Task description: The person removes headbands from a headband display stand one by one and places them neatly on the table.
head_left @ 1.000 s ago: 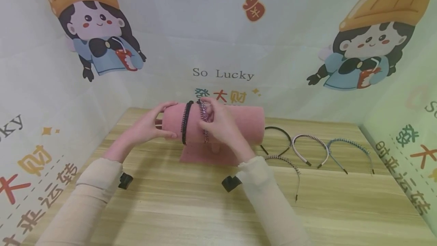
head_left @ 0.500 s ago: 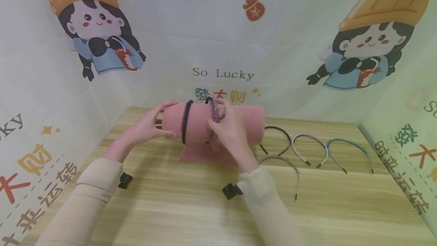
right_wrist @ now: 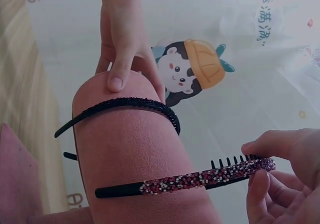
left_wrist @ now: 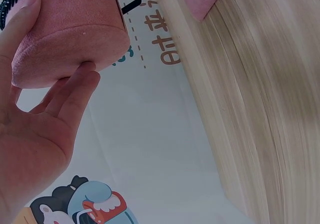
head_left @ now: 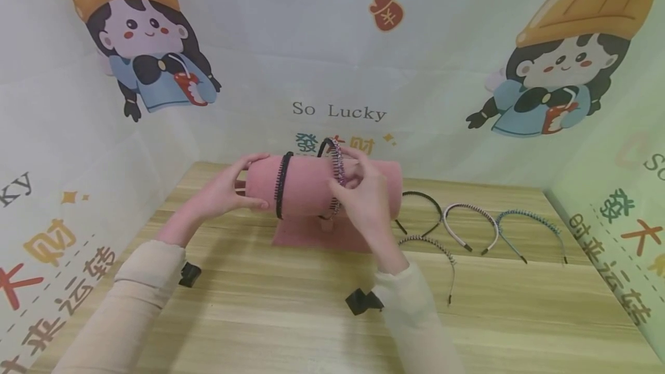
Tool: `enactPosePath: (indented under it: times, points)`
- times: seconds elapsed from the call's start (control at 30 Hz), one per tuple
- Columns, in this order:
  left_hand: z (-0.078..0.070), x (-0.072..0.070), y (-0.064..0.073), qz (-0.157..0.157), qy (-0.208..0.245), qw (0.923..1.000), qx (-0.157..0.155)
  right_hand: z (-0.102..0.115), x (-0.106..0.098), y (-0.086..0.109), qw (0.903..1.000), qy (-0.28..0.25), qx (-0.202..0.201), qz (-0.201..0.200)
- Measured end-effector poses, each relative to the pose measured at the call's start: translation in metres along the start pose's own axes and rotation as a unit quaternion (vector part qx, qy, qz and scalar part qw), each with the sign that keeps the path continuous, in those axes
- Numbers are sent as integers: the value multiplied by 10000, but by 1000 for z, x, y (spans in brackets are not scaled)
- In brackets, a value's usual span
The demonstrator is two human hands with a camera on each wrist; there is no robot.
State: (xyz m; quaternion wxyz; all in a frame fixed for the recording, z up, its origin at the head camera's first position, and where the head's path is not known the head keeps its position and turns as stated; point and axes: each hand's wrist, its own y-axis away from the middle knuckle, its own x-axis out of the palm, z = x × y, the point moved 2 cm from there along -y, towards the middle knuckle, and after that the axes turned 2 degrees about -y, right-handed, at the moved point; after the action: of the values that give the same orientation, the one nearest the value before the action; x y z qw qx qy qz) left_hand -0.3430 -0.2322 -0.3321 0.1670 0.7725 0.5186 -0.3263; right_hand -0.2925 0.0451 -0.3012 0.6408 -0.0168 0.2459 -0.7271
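Observation:
A pink padded headband stand [head_left: 309,183] lies as a horizontal roll above a pink base [head_left: 306,234]. My left hand [head_left: 222,192] grips its left end, thumb on the front, fingers around the end face. Near that hand a black toothed headband [head_left: 282,186] sits around the roll. Between thumb and fingers my right hand [head_left: 363,189] pinches a headband covered in purple and silver glitter [right_wrist: 200,180]. This one straddles the roll right of its middle. Its toothed top stands off the surface in the right wrist view, while one black end lies across the roll.
Several headbands lie on the wooden table [head_left: 260,316] at right: a black one [head_left: 423,196], a white one [head_left: 473,208], a blue one [head_left: 530,213] and a beaded one [head_left: 426,239]. Printed cloth [head_left: 249,62] walls the table at the back and sides.
My right hand has slid the glitter headband rightward along the roll, and its top has risen higher above the surface. My left hand stays on the left end; the black headband has not moved.

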Motion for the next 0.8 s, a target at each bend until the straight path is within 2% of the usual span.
enactPosePath:
  times: [0.33, 0.6, 0.8]
  points:
    - [3, 1, -2, 13, -5, 10000, 19, 3, -14, 8, 9988, -141, -267, -393]
    - [5, 0, -5, 24, -56, 10000, 26, 2, -20, 8, 9969, -613, -297, -407]
    - [6, 1, -5, 46, 7, 10000, -25, -2, -27, 10, 9949, -779, -406, -494]
